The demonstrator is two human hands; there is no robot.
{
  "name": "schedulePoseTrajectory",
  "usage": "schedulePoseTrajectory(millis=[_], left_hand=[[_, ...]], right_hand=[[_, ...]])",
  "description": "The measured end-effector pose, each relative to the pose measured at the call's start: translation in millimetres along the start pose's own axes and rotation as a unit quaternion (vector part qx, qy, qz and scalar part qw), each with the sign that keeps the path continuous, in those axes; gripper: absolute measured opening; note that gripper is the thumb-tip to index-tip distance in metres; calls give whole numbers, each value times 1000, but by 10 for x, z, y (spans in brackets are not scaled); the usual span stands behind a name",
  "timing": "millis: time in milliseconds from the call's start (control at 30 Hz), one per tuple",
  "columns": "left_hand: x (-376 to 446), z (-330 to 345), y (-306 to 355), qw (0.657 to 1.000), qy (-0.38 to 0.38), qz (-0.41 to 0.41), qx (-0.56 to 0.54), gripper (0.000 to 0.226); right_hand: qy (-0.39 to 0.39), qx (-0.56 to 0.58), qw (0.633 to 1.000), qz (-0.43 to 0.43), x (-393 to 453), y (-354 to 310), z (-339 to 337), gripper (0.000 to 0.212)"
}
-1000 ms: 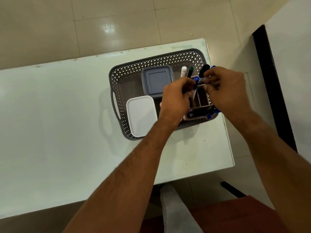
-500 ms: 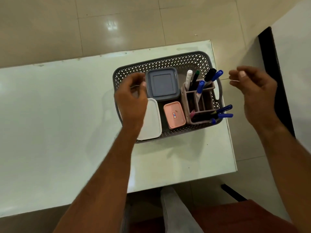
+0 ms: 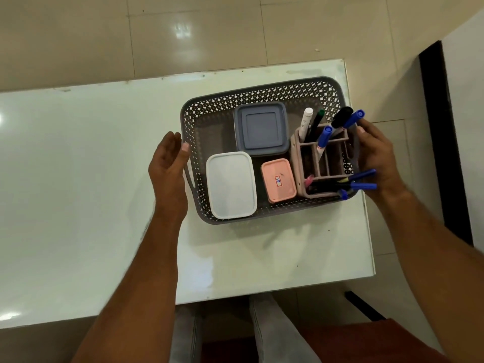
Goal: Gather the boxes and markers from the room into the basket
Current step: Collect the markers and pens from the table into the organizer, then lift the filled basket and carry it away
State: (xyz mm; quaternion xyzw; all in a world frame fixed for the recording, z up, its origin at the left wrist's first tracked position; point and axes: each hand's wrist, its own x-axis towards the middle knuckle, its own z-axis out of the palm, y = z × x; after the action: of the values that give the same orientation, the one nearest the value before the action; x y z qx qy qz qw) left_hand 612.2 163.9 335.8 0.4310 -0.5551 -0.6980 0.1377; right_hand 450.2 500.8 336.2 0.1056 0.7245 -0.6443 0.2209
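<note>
A grey perforated basket (image 3: 262, 94) stands on the white table (image 3: 78, 166) near its right edge. Inside lie a grey-blue square box (image 3: 260, 128), a white box (image 3: 231, 184) and a small pink box (image 3: 279, 179). A brown divided holder (image 3: 323, 163) at the basket's right end holds several markers (image 3: 324, 134), some upright, some lying at its near end. My left hand (image 3: 169, 166) is at the basket's left handle, fingers apart, thumb at the rim. My right hand (image 3: 377, 155) is against the basket's right side, fingers spread.
The table's right edge (image 3: 366, 205) runs just past the basket, with beige tiled floor (image 3: 209, 30) beyond. A dark door frame (image 3: 440, 127) stands at the right. My legs and a reddish-brown seat (image 3: 353, 341) are below the table's near edge.
Both hands left the markers in the holder and moved apart. The left hand went to the basket's left side, the right hand to its right side.
</note>
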Motion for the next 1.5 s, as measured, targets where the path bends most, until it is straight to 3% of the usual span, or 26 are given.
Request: schedulePoseTrajectory(millis=[133, 233, 767, 1500], left_hand=[[-62, 18, -30, 998, -65, -10, -16, 38], [-105, 44, -61, 996, -93, 3, -12, 38], [-228, 148, 44, 996, -91, -8, 12, 43], [-1151, 77, 2089, 995, -96, 10, 2, 37]], right_hand=[[-4, 9, 1000, 0, 11, 61, 20, 44], [-6, 16, 1000, 2, 7, 104, 42, 45], [-59, 73, 995, 25, -186, 50, 15, 41], [-84, 68, 993, -53, -1234, -1905, -8, 38]])
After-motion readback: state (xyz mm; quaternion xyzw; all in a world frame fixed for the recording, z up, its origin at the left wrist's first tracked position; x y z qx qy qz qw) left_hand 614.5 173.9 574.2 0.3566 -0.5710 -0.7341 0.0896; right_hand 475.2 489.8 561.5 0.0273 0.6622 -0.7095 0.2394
